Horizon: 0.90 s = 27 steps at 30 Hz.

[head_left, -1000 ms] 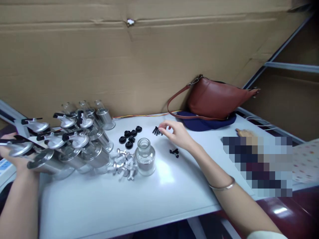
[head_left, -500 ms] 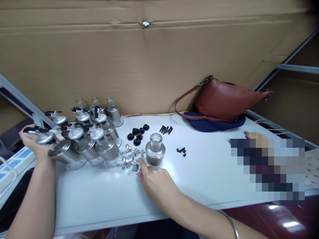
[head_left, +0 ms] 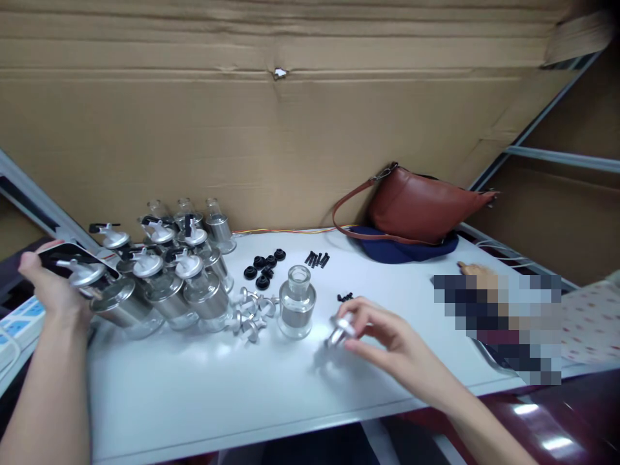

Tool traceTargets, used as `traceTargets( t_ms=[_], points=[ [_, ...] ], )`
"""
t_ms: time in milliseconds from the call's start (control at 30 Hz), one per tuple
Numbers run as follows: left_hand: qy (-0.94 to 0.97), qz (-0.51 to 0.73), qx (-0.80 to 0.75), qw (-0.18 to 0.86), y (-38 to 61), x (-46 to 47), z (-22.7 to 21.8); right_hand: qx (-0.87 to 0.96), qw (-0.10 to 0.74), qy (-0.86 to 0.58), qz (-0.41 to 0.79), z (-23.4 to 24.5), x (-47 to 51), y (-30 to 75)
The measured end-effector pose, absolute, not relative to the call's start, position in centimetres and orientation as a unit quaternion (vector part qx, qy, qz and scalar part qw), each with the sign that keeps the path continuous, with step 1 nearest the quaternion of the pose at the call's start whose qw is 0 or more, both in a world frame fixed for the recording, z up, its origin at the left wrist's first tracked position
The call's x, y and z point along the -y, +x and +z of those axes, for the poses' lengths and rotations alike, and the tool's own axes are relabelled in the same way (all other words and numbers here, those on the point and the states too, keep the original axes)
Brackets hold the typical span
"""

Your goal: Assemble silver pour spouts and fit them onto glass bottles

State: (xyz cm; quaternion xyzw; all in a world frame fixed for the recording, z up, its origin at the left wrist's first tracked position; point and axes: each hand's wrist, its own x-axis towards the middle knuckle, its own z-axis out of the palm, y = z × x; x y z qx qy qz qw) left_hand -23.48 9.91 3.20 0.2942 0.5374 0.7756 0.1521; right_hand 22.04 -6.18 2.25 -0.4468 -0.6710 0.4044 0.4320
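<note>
My right hand [head_left: 387, 339] hovers over the white table [head_left: 242, 387], fingers pinched on a small silver cap part [head_left: 339, 329], just right of an open glass bottle [head_left: 296, 311]. At the table's left edge my left hand [head_left: 51, 287] grips a finished bottle with a silver lid and black lever [head_left: 104, 294]. A cluster of similar capped bottles [head_left: 174, 271] stands beside it. Loose silver caps [head_left: 252, 313] lie left of the open bottle. Black rubber rings [head_left: 264, 266] and black pins [head_left: 317, 259] lie behind it. A few tiny black pieces [head_left: 345, 298] sit near my right fingers.
A brown leather bag [head_left: 421, 203] rests on a dark blue cloth [head_left: 402, 248] at the back right. A cardboard wall [head_left: 271, 129] closes off the rear. Another person's hand [head_left: 477, 271] lies on the table at the right. A power strip [head_left: 19, 313] shows at the far left.
My right hand went from the black pins to the pile of silver caps, then lifted one cap away to the right of the open bottle. My left hand kept hold of its bottle.
</note>
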Motion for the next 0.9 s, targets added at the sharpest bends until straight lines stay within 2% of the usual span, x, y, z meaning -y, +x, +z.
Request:
traceTargets(
  t_ms=[167,267,367,467,600,700,800,900],
  points=[
    [0.232,0.799,-0.482,0.275,-21.5,-8.2,5.0,0.503,0.553,-0.511,0.424,-0.1,5.7,25.4],
    [0.253,0.778,-0.491,0.299,-21.2,-7.6,5.8,0.46,0.548,-0.546,0.436,-1.2,5.8,25.5],
    [0.264,0.784,-0.487,0.28,-21.7,-7.2,6.2,0.446,0.536,-0.58,0.421,-1.8,5.6,25.4],
    [0.244,0.8,-0.474,0.275,-22.0,-7.1,6.1,0.423,0.566,-0.583,0.401,-2.4,5.0,25.5],
    [0.242,0.776,-0.484,0.323,-21.6,-7.1,5.8,0.425,0.595,-0.575,0.368,-3.3,4.1,25.1],
    [0.252,0.759,-0.488,0.351,-21.4,-7.1,5.5,0.472,0.571,-0.569,0.357,-3.4,3.7,24.5],
    [0.237,0.78,-0.471,0.336,-21.8,-7.1,5.4,0.545,0.513,-0.578,0.324,-2.7,3.2,24.0],
    [0.203,0.808,-0.452,0.319,-22.2,-7.2,5.4,0.589,0.498,-0.568,0.287,-1.4,2.0,23.9]
  ],
)
